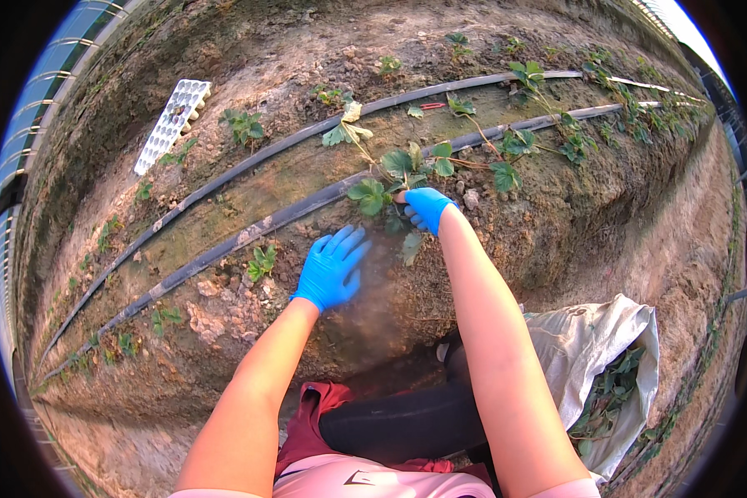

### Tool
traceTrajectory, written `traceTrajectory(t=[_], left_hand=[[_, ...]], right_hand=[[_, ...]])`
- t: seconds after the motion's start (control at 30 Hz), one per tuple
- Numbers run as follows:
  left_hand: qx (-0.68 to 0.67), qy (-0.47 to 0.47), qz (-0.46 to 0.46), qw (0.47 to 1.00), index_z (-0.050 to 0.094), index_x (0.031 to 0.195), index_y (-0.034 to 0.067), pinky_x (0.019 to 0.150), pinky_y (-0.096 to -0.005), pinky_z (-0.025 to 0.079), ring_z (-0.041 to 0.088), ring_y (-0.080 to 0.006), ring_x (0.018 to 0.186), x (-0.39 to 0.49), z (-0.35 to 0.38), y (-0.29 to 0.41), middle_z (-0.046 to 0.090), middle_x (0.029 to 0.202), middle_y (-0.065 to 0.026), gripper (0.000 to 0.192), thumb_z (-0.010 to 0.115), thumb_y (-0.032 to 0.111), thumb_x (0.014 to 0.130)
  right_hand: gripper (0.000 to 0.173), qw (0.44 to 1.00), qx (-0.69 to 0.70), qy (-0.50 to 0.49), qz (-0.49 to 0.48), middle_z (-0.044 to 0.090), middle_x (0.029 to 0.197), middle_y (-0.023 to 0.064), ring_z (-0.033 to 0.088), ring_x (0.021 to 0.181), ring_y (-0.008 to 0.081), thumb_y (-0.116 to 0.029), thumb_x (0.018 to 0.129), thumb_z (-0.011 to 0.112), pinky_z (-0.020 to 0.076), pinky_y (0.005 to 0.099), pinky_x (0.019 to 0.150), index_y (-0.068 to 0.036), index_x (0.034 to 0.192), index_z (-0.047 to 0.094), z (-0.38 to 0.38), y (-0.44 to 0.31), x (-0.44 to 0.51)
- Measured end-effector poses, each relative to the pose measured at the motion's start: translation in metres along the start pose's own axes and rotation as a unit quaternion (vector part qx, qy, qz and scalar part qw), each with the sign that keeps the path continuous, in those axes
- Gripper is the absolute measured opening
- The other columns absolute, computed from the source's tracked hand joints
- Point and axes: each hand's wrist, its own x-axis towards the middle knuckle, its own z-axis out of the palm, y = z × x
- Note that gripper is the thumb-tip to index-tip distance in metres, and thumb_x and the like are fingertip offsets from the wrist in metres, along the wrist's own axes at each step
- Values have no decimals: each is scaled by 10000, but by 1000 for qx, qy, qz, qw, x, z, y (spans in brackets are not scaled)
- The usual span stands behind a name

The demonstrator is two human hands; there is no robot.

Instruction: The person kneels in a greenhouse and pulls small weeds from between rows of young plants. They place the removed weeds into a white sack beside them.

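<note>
My right hand [428, 208], in a blue disposable glove, closes at the base of a strawberry plant [398, 165] beside the nearer drip hose. Its thumb tip looks bare, and the exact grip point is partly hidden by leaves and fingers. The plant has several green leaves, a pale wilting leaf [350, 112], and long runners [473, 165] reaching right to smaller leaf clusters [506, 177]. Lower and to the left, my left hand [333, 267], also blue-gloved, is spread palm down over the soil on the bed's side, holding nothing. A drooping leaf [412, 247] hangs below my right hand.
Two black drip hoses [274, 219] run along the raised soil bed. Small strawberry plants [261, 263] dot both sides. A white egg-tray-like cell tray [173, 124] lies at the far left. A red clip-like piece [433, 106] rests between the hoses. At right, a white woven sack [588, 348] holds cut leaves.
</note>
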Motion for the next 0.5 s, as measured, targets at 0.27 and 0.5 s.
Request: traceTrajectory(t=[0.27, 0.5], left_hand=[[-5, 5, 6, 1000, 547, 1331, 169, 1050, -471, 352, 421, -298, 1339, 1, 0, 0, 458, 1450, -88, 587, 627, 199, 750], [-12, 16, 11, 1000, 559, 1308, 131, 1033, -467, 364, 435, -311, 1319, 0, -2, 0, 463, 1443, -106, 551, 598, 177, 760]], right_hand=[[239, 999, 29, 29, -29, 456, 610, -3, 384, 507, 135, -261, 835, 690, 310, 307, 476, -129, 724, 524, 7, 3, -2], [371, 893, -366, 233, -122, 702, 951, 209, 690, 861, 327, -307, 734, 733, 536, 410, 773, -7, 953, 718, 20, -18, -25]])
